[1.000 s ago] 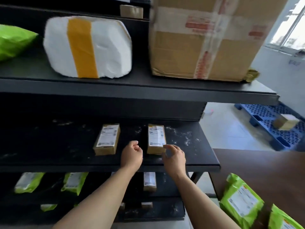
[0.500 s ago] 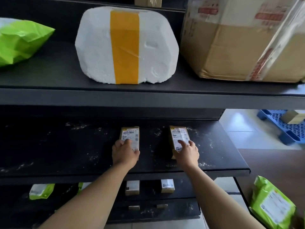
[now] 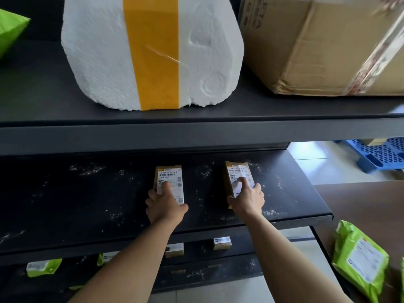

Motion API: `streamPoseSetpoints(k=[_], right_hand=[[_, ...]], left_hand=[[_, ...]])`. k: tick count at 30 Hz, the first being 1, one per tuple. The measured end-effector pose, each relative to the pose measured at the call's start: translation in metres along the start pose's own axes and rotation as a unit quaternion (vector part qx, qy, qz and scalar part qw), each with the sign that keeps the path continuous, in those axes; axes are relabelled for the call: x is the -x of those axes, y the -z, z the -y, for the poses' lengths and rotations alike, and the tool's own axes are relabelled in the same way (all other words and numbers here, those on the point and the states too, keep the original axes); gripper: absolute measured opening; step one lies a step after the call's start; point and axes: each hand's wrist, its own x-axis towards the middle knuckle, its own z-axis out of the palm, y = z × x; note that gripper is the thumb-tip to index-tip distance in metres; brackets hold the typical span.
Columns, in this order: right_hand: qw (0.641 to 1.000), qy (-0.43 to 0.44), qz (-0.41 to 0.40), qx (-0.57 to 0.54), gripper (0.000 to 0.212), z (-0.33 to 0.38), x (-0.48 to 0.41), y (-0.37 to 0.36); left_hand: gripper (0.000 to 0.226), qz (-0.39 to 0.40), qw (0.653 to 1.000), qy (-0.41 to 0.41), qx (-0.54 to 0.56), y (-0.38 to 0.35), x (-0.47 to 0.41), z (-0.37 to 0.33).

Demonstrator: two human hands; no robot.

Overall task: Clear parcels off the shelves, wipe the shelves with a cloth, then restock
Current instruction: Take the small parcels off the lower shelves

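Two small brown parcels with white labels lie on the dusty black middle shelf (image 3: 87, 204). My left hand (image 3: 164, 206) grips the near end of the left parcel (image 3: 169, 176), fingers over its label and thumb at its right edge. My right hand (image 3: 248, 200) grips the near end of the right parcel (image 3: 237, 171), index finger stretched along the label. Both parcels lie flat on the shelf.
On the upper shelf (image 3: 196, 132) stand a white foam box with yellow tape (image 3: 150, 51), a large cardboard box (image 3: 323, 44) and a green bag (image 3: 11, 29). Lower shelves hold small parcels (image 3: 222, 242) and green bags (image 3: 43, 266). A brown table with green bags (image 3: 360, 261) stands at the right.
Both hands reached forward from the shelf's front edge onto the two parcels and closed round them. The view moved closer and to the left.
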Motion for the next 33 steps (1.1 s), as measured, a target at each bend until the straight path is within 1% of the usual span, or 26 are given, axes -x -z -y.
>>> streamPoseSetpoints(k=[5,11,16,19,25,30,33], right_hand=[[1.0,0.008,-0.02,-0.014,0.058,-0.006,0.013,0.002],[0.997,-0.008,-0.066,-0.045,0.06,-0.027,0.037,0.016],[0.992,-0.045,-0.096,-0.07,0.064,-0.059,0.06,0.031],[0.988,-0.069,-0.111,-0.078,0.062,-0.085,0.075,0.044],[0.975,-0.129,-0.153,-0.093,0.059,-0.151,0.107,0.077],[0.964,-0.174,-0.177,-0.098,0.062,-0.222,0.134,0.107],[0.956,-0.202,-0.188,-0.101,0.064,-0.266,0.15,0.124]], left_hand=[[0.082,-0.01,1.0,-0.006,0.001,-0.001,0.003,0.0],[0.083,-0.006,0.998,-0.059,0.03,-0.003,0.022,-0.014],[0.079,0.012,0.993,-0.111,0.036,-0.01,0.049,-0.037],[0.075,0.025,0.99,-0.137,0.036,-0.016,0.068,-0.055],[0.076,0.063,0.977,-0.2,0.043,-0.04,0.117,-0.1],[0.078,0.09,0.964,-0.249,0.037,-0.07,0.173,-0.145],[0.074,0.11,0.956,-0.269,0.035,-0.091,0.209,-0.17]])
